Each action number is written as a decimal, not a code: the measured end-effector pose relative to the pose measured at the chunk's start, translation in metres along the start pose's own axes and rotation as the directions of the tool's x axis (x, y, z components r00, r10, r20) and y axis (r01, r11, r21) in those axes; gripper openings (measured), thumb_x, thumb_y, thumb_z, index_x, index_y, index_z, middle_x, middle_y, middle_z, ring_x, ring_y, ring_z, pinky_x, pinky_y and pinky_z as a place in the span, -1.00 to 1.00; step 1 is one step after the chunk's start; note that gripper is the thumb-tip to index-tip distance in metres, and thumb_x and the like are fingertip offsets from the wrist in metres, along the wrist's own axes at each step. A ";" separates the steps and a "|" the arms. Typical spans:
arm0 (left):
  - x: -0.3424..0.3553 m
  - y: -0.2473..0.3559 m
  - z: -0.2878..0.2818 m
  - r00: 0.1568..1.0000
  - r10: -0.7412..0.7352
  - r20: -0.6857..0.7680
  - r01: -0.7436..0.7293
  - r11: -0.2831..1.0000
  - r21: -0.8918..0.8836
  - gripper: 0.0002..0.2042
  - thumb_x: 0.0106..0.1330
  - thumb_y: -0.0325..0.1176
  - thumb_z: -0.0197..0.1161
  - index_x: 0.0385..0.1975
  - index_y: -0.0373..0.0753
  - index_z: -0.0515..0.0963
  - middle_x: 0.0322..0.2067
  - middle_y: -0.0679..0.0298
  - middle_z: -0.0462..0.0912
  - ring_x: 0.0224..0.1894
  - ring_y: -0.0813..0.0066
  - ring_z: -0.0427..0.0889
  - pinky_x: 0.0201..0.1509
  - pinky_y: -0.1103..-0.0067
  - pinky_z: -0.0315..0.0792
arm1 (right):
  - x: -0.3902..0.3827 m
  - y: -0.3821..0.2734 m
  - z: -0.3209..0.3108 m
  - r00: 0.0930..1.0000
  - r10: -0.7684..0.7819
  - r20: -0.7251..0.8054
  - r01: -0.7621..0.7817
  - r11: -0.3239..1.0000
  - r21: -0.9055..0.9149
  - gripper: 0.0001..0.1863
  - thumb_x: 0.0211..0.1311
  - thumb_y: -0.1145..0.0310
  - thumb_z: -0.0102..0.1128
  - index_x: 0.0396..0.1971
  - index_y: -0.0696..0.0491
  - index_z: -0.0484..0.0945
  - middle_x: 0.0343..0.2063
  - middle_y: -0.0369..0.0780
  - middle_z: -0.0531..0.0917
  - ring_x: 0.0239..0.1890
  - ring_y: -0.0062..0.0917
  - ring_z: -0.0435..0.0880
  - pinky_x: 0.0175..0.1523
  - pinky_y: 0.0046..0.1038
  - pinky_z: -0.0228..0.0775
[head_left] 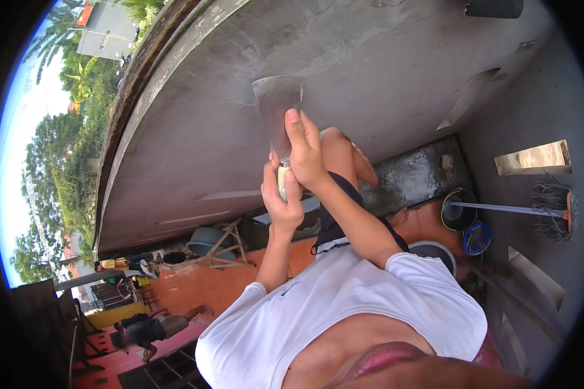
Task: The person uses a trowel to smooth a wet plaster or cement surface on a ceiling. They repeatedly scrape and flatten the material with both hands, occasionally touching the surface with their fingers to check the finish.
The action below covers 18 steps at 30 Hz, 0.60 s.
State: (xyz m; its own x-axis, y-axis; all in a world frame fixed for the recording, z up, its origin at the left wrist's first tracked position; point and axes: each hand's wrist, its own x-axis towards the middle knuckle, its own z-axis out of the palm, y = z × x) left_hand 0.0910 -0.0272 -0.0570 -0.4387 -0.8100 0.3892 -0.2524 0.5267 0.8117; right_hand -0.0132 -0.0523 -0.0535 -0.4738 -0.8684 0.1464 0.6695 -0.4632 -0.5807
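A scraper with a wide, flaring metal blade [270, 104] and a short pale handle is held up before me. Its broad edge meets, or nearly meets, the grey plastered wall [194, 129]; the exact contact is hard to tell. My left hand [283, 198] wraps round the handle from below. Higher up, my right hand [307, 152] is closed on the scraper where handle and blade join, its thumb laid along the blade. Its other fingers are partly hidden behind the tool. Pale smears mark the wall around the blade.
Right of me stand a black bucket [459, 220], a blue-rimmed basket [477, 238] and a mop [554, 211] against a slotted wall. Left are a wooden stand [230, 245] and grey-blue basin [204, 241] on orange floor. Two people [150, 332] are farther off, lower left.
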 end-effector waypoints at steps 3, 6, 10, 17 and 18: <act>0.002 -0.002 -0.003 1.000 0.013 -0.006 -0.013 1.000 0.022 -0.57 0.51 -0.26 -0.04 0.21 -0.47 0.32 -0.55 0.42 0.41 -0.59 0.75 0.32 -0.53 0.72 0.17 | -0.003 -0.011 0.006 0.995 0.092 -0.023 -0.090 0.994 0.066 -0.56 0.59 -0.02 -0.16 -0.40 0.03 0.36 -0.54 -0.39 0.45 -0.51 -0.73 0.39 -0.38 -0.61 0.29; 0.000 0.001 -0.012 0.999 -0.018 0.032 0.018 0.999 0.027 -0.63 0.47 -0.29 0.02 0.09 -0.47 0.34 -0.59 0.33 0.48 -0.58 0.65 0.43 -0.49 0.65 0.27 | -0.004 0.020 -0.002 0.998 0.018 -0.053 -0.017 0.999 0.027 -0.56 0.60 0.00 -0.17 -0.42 0.02 0.36 -0.54 -0.40 0.45 -0.54 -0.74 0.40 -0.40 -0.60 0.30; 0.016 0.020 -0.013 0.997 0.031 0.073 -0.041 0.989 0.139 -0.66 0.43 -0.30 0.08 0.02 -0.47 0.36 -0.60 0.23 0.52 -0.58 0.54 0.49 -0.47 0.57 0.35 | 0.005 0.003 0.004 0.999 -0.047 -0.020 0.050 0.986 0.157 -0.56 0.59 0.00 -0.19 -0.41 0.04 0.33 -0.59 -0.35 0.46 -0.69 -0.65 0.48 -0.52 -0.55 0.40; 0.001 0.028 -0.028 0.997 -0.047 0.056 0.037 0.986 0.160 -0.69 0.42 -0.36 0.10 0.01 -0.47 0.37 -0.56 0.16 0.58 -0.58 0.48 0.57 -0.46 0.56 0.40 | -0.006 0.009 0.017 1.000 0.018 0.023 -0.023 0.972 0.232 -0.54 0.60 -0.04 -0.24 -0.38 0.03 0.32 -0.66 -0.30 0.45 -0.72 -0.62 0.47 -0.55 -0.54 0.40; 0.004 0.033 -0.023 0.998 -0.034 0.056 0.025 0.988 0.154 -0.69 0.42 -0.35 0.10 0.00 -0.47 0.38 -0.56 0.15 0.58 -0.58 0.47 0.58 -0.46 0.56 0.40 | -0.004 0.003 0.016 1.000 0.009 0.025 -0.015 0.972 0.235 -0.54 0.59 -0.05 -0.24 -0.38 0.03 0.33 -0.66 -0.30 0.46 -0.72 -0.61 0.47 -0.55 -0.54 0.40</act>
State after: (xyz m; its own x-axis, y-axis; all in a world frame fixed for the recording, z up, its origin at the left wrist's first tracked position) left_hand 0.1013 -0.0188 -0.0188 -0.4776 -0.8117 0.3363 -0.3927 0.5396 0.7447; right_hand -0.0002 -0.0526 -0.0428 -0.4532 -0.8767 0.1614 0.7921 -0.4791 -0.3781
